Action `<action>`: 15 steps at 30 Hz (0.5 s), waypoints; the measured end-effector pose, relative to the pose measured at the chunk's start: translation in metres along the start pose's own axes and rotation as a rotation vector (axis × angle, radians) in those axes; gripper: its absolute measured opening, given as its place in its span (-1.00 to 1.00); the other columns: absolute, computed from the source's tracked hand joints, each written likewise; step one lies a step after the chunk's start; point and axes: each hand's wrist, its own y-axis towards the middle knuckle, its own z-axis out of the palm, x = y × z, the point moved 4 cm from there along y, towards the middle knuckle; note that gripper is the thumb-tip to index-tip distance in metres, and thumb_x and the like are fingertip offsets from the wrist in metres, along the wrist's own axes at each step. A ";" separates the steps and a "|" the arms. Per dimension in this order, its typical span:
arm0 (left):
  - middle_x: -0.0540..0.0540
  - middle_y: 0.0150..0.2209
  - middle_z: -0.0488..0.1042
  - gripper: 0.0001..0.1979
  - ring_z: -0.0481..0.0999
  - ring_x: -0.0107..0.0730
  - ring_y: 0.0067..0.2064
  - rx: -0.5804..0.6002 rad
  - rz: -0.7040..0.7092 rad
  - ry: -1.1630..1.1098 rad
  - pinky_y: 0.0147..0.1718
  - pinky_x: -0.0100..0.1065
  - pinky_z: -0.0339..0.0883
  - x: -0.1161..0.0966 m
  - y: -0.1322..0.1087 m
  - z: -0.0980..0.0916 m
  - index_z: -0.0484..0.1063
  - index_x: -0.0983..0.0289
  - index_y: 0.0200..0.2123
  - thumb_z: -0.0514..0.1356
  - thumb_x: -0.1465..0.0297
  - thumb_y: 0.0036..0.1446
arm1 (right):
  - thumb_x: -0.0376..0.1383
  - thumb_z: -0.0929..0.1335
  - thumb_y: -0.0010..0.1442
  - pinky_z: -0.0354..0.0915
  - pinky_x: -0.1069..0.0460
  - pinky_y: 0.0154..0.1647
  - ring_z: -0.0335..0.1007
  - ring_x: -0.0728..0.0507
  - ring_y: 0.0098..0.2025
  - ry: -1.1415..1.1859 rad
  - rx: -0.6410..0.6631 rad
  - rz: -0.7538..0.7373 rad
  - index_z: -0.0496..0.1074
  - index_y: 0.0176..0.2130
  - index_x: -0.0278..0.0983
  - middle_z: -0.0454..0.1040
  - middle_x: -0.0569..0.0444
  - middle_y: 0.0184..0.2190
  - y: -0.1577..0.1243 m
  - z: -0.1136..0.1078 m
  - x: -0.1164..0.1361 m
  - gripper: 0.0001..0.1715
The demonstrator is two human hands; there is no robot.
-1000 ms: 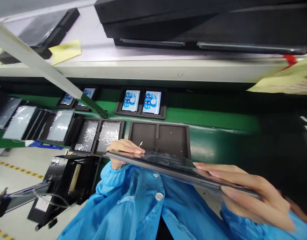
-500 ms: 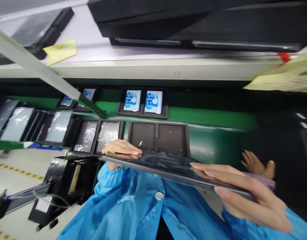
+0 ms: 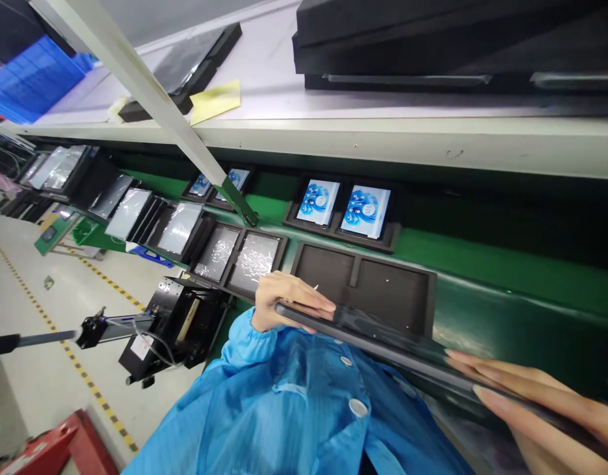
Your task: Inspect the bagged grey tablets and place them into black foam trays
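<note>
Held nearly edge-on in front of my blue coat is a dark tablet [image 3: 377, 340] with a glossy face. My left hand [image 3: 288, 297] grips one end, its fingers laid over the glass. At the other end my right hand [image 3: 551, 402] pinches it, fingers on the face and thumb on the near edge; the frame cuts off part of this hand. Just beyond the tablet lies a black foam tray [image 3: 430, 300] with two bare recesses, partly hidden by the tablet and my left hand. A small white mark shows in its left recess.
Another tray [image 3: 284, 218] holds two lit screens. To the left is a tray with film-wrapped panels [image 3: 254, 260], then stacked trays. A slanted white post [image 3: 155, 99] stands before the shelf [image 3: 333, 142]. A black machine [image 3: 185, 323] stands on the floor lower left, near a red jack [image 3: 66, 442].
My view has swung left, so the scene sits further right in it. Both hands still hold the tablet, now tilted more steeply down to the right. Another person's hand at right has left view.
</note>
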 end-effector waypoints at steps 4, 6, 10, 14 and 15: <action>0.19 -0.26 0.75 -0.72 0.78 -0.15 -0.25 0.020 -0.007 0.101 -0.27 -0.39 0.67 -0.008 0.007 0.003 0.64 0.31 -0.17 0.39 0.20 0.23 | -0.54 0.41 0.23 0.69 -0.05 -0.07 0.69 -0.37 -0.13 -0.003 0.010 -0.175 0.57 0.17 0.15 0.70 -0.01 -0.11 0.021 -0.001 -0.003 -0.29; 0.17 -0.28 0.75 -0.73 0.78 -0.18 -0.26 0.025 -0.027 0.191 -0.29 -0.40 0.66 -0.011 0.010 0.007 0.64 0.30 -0.19 0.42 0.21 0.19 | -0.61 0.42 0.17 0.68 -0.15 0.02 0.69 -0.39 -0.09 0.005 -0.073 -0.202 0.58 0.15 0.15 0.69 0.02 -0.12 0.033 0.001 -0.004 -0.22; 0.10 -0.31 0.75 -0.76 0.78 -0.29 -0.27 0.099 -0.053 0.445 -0.27 -0.46 0.62 -0.019 0.017 0.023 0.61 0.29 -0.18 0.40 0.23 0.22 | -0.63 0.46 0.15 0.48 -0.30 0.30 0.65 -0.38 0.05 -0.125 -0.078 -0.240 0.54 0.22 0.06 0.65 -0.02 -0.01 0.056 0.020 0.014 -0.19; 0.13 -0.30 0.74 -0.61 0.76 -0.34 -0.28 0.291 0.075 0.683 -0.25 -0.42 0.57 -0.025 0.024 0.056 0.58 0.31 -0.21 0.09 0.16 0.47 | -0.49 0.45 0.27 0.41 -0.36 0.34 0.52 -0.35 0.23 -0.115 0.017 -0.253 0.17 0.48 -0.14 0.55 -0.15 0.20 0.076 0.053 0.040 -0.07; 0.11 -0.34 0.73 -0.57 0.74 -0.37 -0.33 0.310 0.073 0.723 -0.29 -0.43 0.55 -0.026 0.026 0.062 0.56 0.31 -0.24 0.04 0.15 0.49 | -0.50 0.43 0.26 0.49 -0.34 0.26 0.58 -0.32 0.15 -0.067 -0.024 -0.248 0.20 0.47 -0.14 0.61 -0.11 0.12 0.079 0.057 0.043 -0.10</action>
